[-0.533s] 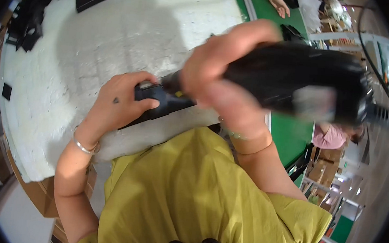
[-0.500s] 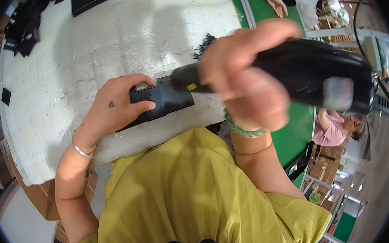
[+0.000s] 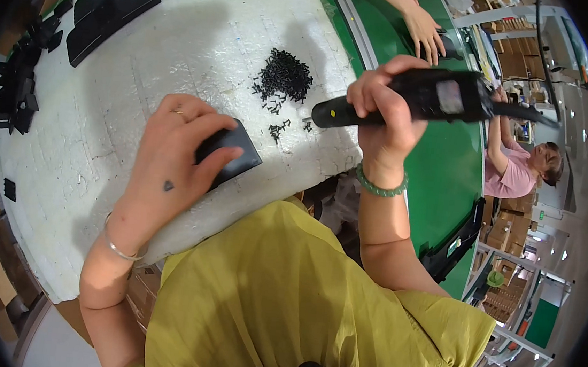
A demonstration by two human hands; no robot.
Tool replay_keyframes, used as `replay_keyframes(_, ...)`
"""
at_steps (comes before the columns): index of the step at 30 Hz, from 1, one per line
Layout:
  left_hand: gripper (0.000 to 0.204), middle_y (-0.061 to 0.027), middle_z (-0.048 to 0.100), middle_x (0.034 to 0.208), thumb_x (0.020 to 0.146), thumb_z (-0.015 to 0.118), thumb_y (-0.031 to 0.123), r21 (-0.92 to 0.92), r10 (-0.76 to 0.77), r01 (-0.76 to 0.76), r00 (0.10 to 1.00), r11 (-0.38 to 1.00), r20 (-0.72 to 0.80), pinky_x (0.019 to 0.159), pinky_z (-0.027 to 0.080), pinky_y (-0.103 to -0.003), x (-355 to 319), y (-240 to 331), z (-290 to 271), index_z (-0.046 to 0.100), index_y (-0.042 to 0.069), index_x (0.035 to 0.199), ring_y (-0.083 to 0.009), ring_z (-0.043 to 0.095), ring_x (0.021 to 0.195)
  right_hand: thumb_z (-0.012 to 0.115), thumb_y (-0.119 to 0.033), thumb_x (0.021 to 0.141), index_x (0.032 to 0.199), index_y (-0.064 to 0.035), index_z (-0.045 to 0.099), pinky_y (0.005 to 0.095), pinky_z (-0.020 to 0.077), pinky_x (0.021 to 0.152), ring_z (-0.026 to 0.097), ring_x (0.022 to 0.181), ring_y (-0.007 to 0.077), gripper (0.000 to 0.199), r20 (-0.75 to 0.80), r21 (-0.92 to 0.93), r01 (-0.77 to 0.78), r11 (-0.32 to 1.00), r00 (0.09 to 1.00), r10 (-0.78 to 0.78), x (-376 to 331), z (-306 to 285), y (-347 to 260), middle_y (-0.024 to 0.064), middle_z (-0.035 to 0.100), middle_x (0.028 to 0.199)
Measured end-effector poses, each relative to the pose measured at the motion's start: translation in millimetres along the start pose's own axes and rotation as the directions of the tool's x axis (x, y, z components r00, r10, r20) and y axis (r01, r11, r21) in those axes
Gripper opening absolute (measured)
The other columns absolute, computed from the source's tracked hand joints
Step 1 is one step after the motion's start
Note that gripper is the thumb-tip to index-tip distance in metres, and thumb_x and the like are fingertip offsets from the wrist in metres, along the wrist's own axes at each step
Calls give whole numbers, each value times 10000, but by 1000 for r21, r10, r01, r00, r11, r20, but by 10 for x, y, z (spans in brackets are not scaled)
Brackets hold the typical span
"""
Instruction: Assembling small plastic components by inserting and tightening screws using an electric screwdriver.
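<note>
- Our left hand [image 3: 169,166] has its fingers [image 3: 205,116] curled down over a small flat black part [image 3: 230,153], thumb hooked along its near edge, so we've got it pinned flat on the white foam-topped bench [image 3: 107,76].
- Our right hand [image 3: 384,111] is wrapped tight around a black electric screwdriver [image 3: 413,99], held up off the bench and lying roughly level, tip pointing left toward the screws.
- That tip hangs just above the bench, near the black part but not touching it.
- Just beyond the tip there's a pile of tiny black screws [image 3: 284,76], with a few strays scattered toward the part.
- A silver bangle sits on our left wrist and a green bead bracelet [image 3: 377,187] on the right.
- Further out, black plastic pieces [image 3: 110,3] are stacked along the far left edge of the bench.
- To the right runs a green conveyor belt [image 3: 443,161]; another person's hand [image 3: 423,30] rests on it up top, and a person in pink [image 3: 512,171] sits beyond it.
</note>
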State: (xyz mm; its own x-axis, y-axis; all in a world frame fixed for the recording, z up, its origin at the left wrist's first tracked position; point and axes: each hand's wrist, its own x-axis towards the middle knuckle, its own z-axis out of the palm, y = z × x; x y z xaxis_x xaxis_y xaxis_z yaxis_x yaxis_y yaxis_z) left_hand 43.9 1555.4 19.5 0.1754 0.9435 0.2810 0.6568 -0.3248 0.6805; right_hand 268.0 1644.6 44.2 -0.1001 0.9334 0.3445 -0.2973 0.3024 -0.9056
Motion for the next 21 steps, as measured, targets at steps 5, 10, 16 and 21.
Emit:
replay_keyframes(5,264,-63,609,934,684,743,129,67,181,-182,983,981,7,849,410,-375,313,85,406,652,57,921,-283,521,975,538,7,740,1029,-18,409,279,393,470,419,470,141,318,176,213,89,973,976,-128,-74,79,-307,67,465,637)
replay_keyframes(10,117,-18,611,740,698,716,168,-36,251,-250,968,968,24,835,398,-383,413,99,526,666,82,757,-232,518,963,559,-35,760,1050,-67,388,282,389,472,414,462,137,338,281,306,117,945,937,-207,-104,168,-512,49,445,608)
replay_keyframes(16,177,8,573,659,641,744,225,13,249,-249,963,968,-101,792,411,-362,341,172,394,634,93,683,-221,533,919,579,-67,758,1063,-115,381,274,367,447,398,407,129,367,314,339,103,935,925,-216,-116,202,-650,-2,416,526)
replay_keyframes(21,194,3,568,659,629,749,218,56,255,-250,961,967,-110,794,412,-364,272,173,325,604,92,657,-220,539,915,566,-77,738,1009,-121,383,236,358,444,405,390,88,330,418,355,82,931,877,-236,-98,247,-636,-49,412,486)
